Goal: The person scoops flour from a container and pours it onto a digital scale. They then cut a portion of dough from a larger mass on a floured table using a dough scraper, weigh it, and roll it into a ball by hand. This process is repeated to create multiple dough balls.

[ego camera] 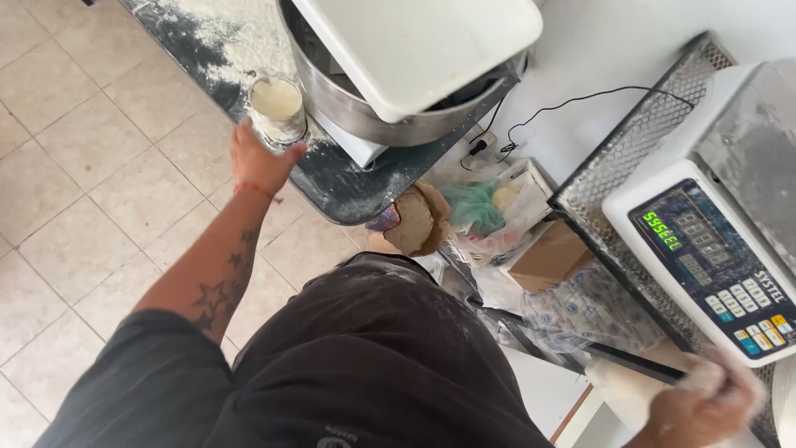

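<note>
My left hand (255,159) reaches out to the upper left and grips a clear cup (278,108) holding a pale, floury mass. The cup stands on the dark, flour-dusted base (352,187) beside a big metal mixing bowl (356,104) under a white mixer head (414,41). My right hand (705,406), blurred and dusted white, is at the lower right, closed around a white floury lump (622,388); what that lump is I cannot tell. A thin black bar (634,363) runs just above it.
A digital scale (713,257) with a lit green display sits on a metal mesh shelf (613,166) at the right. Between mixer and shelf lie a brown paper bag (414,220), plastic bags (481,207) and a cardboard box (547,257). Beige tiled floor (91,166) spreads left.
</note>
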